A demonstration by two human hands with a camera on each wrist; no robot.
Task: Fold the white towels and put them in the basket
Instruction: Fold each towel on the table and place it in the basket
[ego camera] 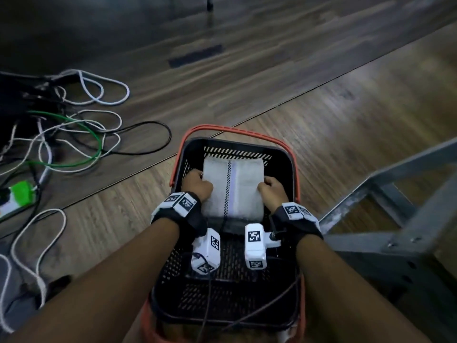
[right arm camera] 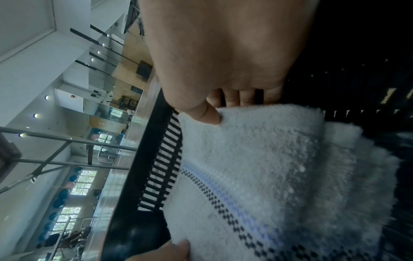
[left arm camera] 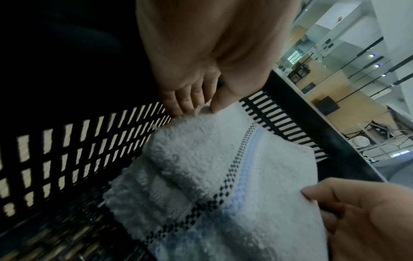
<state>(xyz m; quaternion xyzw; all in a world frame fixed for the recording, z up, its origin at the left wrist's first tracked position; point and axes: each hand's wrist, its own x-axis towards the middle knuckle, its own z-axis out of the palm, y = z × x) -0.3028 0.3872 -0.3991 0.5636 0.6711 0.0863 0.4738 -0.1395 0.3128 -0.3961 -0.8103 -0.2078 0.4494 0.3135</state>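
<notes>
A folded white towel with a dark checked stripe and a pale blue stripe lies inside the black basket with orange handles, at its far end. My left hand pinches the towel's left edge, thumb on top and fingers curled under. My right hand pinches its right edge the same way. The left wrist view shows the towel close up, held by my left hand beside the slotted basket wall. In the right wrist view my right hand grips the towel.
The basket stands on a wooden floor. A tangle of white, green and black cables lies to the left, with a green and white power strip. A grey metal frame stands close on the right.
</notes>
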